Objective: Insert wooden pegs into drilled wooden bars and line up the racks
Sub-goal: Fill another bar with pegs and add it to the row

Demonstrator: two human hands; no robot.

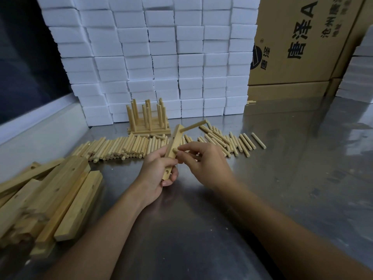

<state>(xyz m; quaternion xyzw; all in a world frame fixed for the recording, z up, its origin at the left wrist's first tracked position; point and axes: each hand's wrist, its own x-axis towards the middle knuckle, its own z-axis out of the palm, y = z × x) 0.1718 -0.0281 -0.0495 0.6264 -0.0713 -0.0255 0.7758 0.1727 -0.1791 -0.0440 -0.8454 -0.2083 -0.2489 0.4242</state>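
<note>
My left hand grips one pale drilled wooden bar around its lower half, fingers curled round it, thumb near the bottom end. The bar's long axis runs near-upright, leaning away from me and slightly right; its top end is above the peg row. One empty hole shows on the bar near my left fingers. One inserted round wooden peg sticks out of the bar near its top, pointing right and slightly up. My right hand pinches a second short wooden peg at the bar's middle, its end against the bar's face.

Behind both hands, loose light wooden pegs lie in a long row across the steel desk, too many to count. Beyond them stands one group of finished peg racks, pegs upright. At left lies a pile of spare drilled bars. Stacked white foam blocks and brown cardboard boxes stand behind.
</note>
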